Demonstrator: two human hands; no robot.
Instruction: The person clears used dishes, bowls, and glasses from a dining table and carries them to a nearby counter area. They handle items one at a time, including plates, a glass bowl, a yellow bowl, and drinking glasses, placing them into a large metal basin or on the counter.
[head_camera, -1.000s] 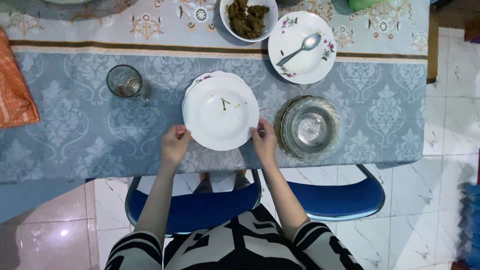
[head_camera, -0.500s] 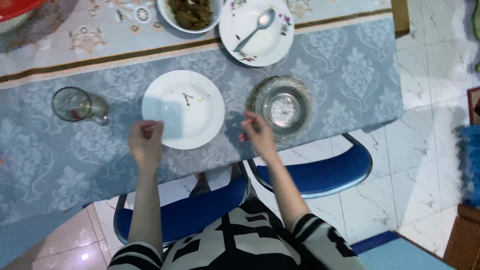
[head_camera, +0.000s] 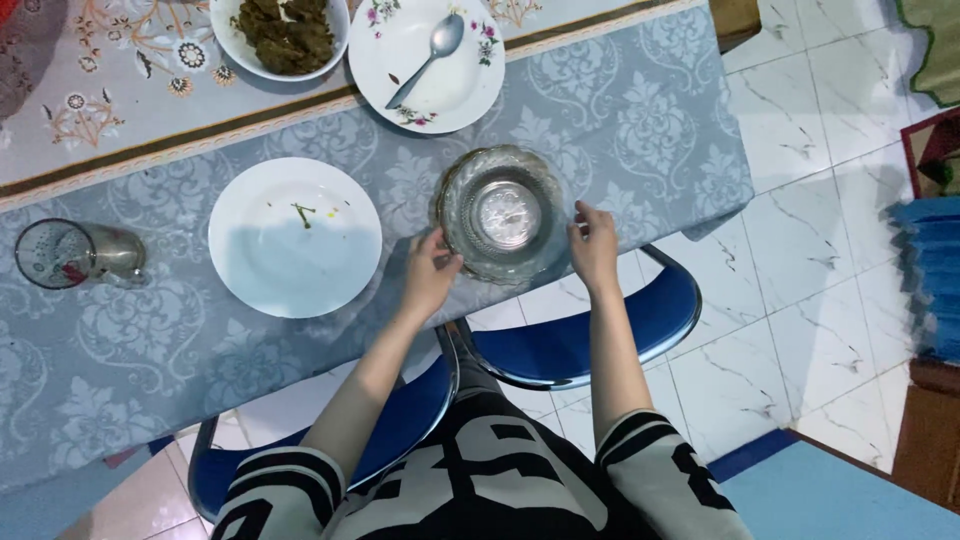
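Observation:
A stack of clear glass dishes (head_camera: 462, 178) sits near the table's front edge. My left hand (head_camera: 430, 270) curls onto its left rim, thumb on the glass. Fingers spread, my right hand (head_camera: 595, 245) is at the stack's right rim; I cannot tell whether it touches. Left of the stack lies a white plate (head_camera: 295, 240) with a few green scraps on it, and neither hand is on it.
Behind are a flowered plate (head_camera: 470, 92) with a spoon (head_camera: 425, 60) and a white bowl (head_camera: 331, 42) of dark green food. A glass mug (head_camera: 60, 255) stands far left. Two blue chairs (head_camera: 560, 350) are tucked under the table's front edge, with tiled floor (head_camera: 800, 300) to the right.
Both hands let go of the white plate and moved right to the glass dishes, one on each side. The view swung to the right.

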